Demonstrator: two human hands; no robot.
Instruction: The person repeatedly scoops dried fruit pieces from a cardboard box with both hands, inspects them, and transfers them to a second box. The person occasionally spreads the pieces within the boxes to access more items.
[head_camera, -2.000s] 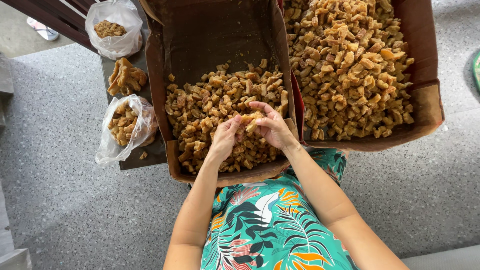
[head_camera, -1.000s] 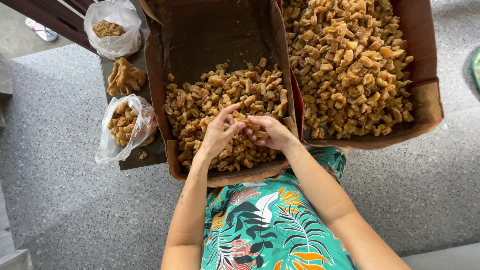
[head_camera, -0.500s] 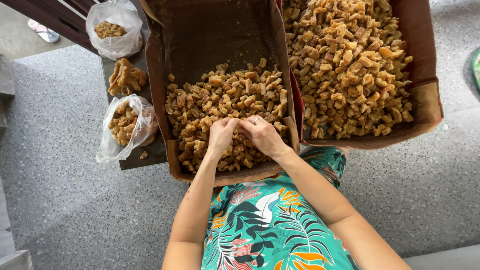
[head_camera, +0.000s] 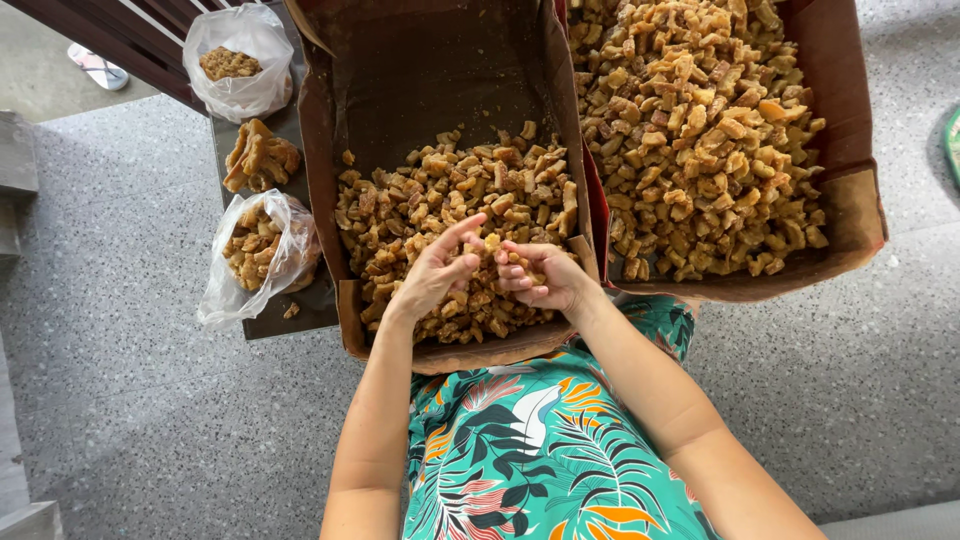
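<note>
Head: fried piece (head_camera: 491, 242) between left hand (head_camera: 432, 275), right hand (head_camera: 540, 277).

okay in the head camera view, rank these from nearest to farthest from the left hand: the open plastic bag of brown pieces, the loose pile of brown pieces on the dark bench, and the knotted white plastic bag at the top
From the left hand:
1. Open clear plastic bag of brown pieces, just left of the half-full cardboard box.
2. Loose pile of brown pieces, farther up the dark bench.
3. Knotted white plastic bag, at the bench's far end, top left.
</note>
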